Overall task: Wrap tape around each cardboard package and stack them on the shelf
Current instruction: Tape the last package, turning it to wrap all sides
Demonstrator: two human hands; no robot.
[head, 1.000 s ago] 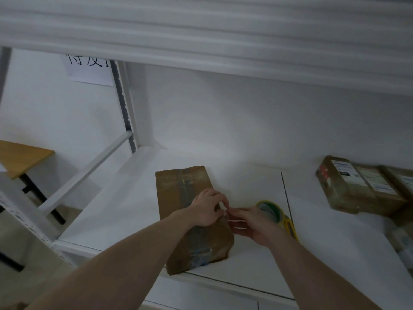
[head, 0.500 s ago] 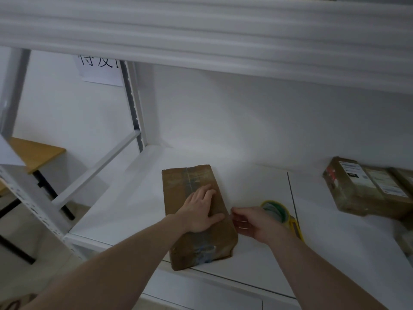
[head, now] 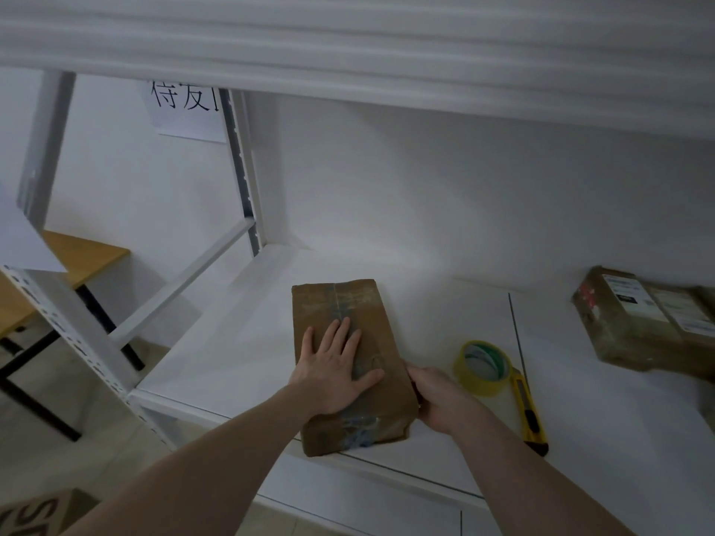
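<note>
Now that the pinch I had on the tape end a second ago is gone, I read the strip as laid and this moment as the pressing-down. Starting at the far left of the frame, the shelf upright and the wooden table behind it have slid further into view than before, so my head has turned a little that way. Just left of centre, my left hand (head: 336, 367) lies flat on top of the cardboard package (head: 350, 361), fingers spread and straight, palm down over the glossy band of tape that runs along its length; half a second back it was already flattening, and a second back it was curled against the other hand. The package sits at the lower centre of the frame on the white shelf (head: 240, 342), its near end just over the front edge. Right of it, my right hand (head: 439, 400) has come off the roll and now cups the package's right side near the bottom corner, fingers curled round the edge; whether they grip hard I cannot tell. The yellow tape roll (head: 483, 367) stands free just right of that hand, with the yellow utility knife (head: 532, 413) touching it and running toward the lower right. At the far right edge, other labelled packages (head: 642, 319) rest on the same shelf. I judge this package nearly done, with stacking next.
</note>
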